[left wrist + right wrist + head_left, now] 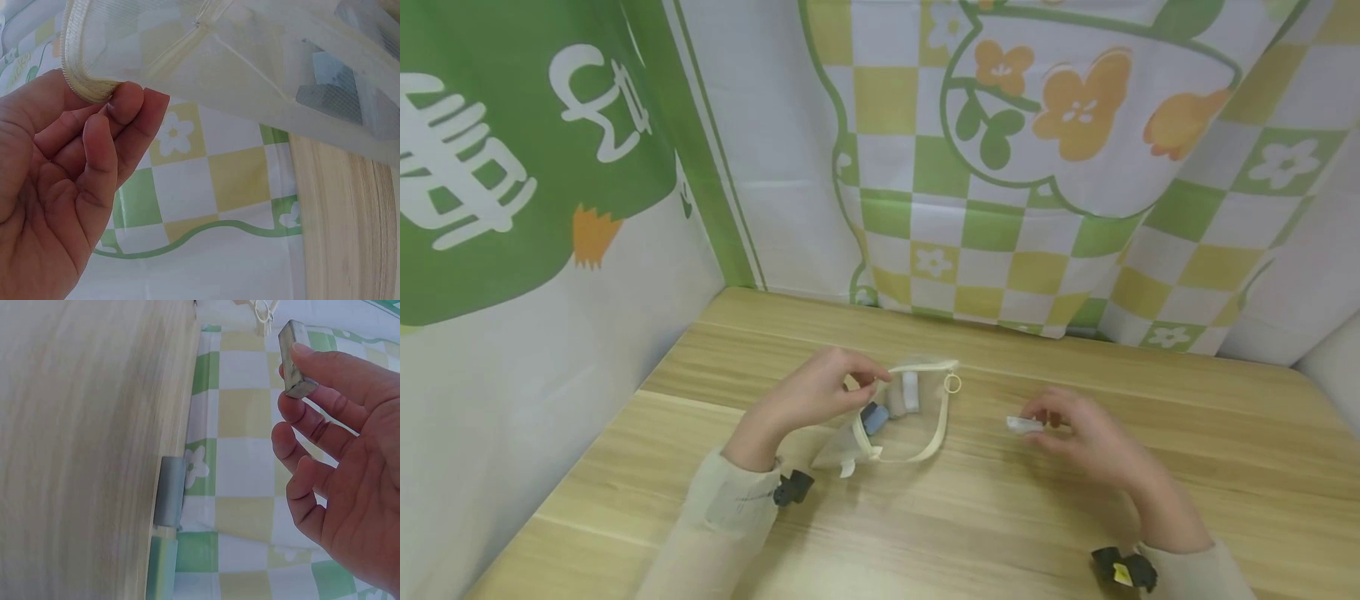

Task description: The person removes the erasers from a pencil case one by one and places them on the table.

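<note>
A see-through mesh zip pouch [917,437] with a cream zip edge and a ring pull lies open on the wooden table. Inside it sit several small blocks, among them a blue one [875,418] and a white one [911,392]. My left hand [823,387] pinches the zip edge [94,90] of the pouch between thumb and fingers. To the right of the pouch, my right hand [1086,433] holds a small pale rectangular block [294,359] between thumb and fingertips, above the table.
The wooden table [700,433] runs back to a checked, flower-printed curtain [992,225]. A green and white cloth [550,192] hangs on the left. In the right wrist view, a grey block-like thing [170,490] shows at the table's edge.
</note>
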`<state>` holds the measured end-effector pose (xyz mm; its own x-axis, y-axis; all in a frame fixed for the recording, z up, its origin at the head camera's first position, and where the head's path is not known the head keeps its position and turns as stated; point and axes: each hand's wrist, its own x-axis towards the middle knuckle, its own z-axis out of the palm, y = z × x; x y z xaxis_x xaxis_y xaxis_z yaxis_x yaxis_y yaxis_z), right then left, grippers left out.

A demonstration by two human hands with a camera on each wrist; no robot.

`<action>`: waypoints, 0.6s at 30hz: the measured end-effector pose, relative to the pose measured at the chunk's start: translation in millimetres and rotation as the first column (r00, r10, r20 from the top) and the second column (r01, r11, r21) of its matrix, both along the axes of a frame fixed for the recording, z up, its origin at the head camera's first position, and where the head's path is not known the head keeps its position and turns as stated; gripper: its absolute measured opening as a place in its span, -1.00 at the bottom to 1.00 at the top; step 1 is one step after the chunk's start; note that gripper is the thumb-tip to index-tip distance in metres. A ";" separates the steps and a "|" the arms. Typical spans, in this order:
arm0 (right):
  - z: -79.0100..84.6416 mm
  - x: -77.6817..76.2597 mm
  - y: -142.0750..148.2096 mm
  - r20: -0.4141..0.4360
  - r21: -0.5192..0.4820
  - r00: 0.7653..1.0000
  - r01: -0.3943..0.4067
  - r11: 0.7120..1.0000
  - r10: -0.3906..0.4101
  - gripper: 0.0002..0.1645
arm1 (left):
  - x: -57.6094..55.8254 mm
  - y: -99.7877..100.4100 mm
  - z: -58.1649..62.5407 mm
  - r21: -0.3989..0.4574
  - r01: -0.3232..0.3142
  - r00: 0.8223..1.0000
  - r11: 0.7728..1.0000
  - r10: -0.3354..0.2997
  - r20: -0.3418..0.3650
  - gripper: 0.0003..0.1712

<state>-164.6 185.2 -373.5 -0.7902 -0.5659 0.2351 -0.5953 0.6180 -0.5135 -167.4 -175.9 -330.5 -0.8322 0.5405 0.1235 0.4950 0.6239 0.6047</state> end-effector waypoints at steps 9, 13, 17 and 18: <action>-1.3 -2.0 10.6 -0.040 -0.036 0.999 -0.013 0.999 0.011 -0.79 | -1.1 -0.9 0.1 0.005 -0.002 1.000 1.000 0.002 0.017 -0.70; -3.2 -3.3 16.9 -0.015 -0.018 1.000 0.007 1.000 -0.008 -0.79 | -0.6 -1.2 0.1 0.008 -0.008 1.000 1.000 0.008 0.023 -0.69; -5.0 -4.7 22.8 0.005 -0.006 1.000 0.026 1.000 -0.026 -0.79 | -0.2 -1.9 0.9 0.011 -0.010 1.000 1.000 0.010 0.021 -0.69; -5.4 -5.2 24.3 0.007 -0.008 1.000 0.024 1.000 -0.024 -0.79 | -0.3 -1.9 0.7 0.010 -0.011 1.000 1.000 0.011 0.019 -0.69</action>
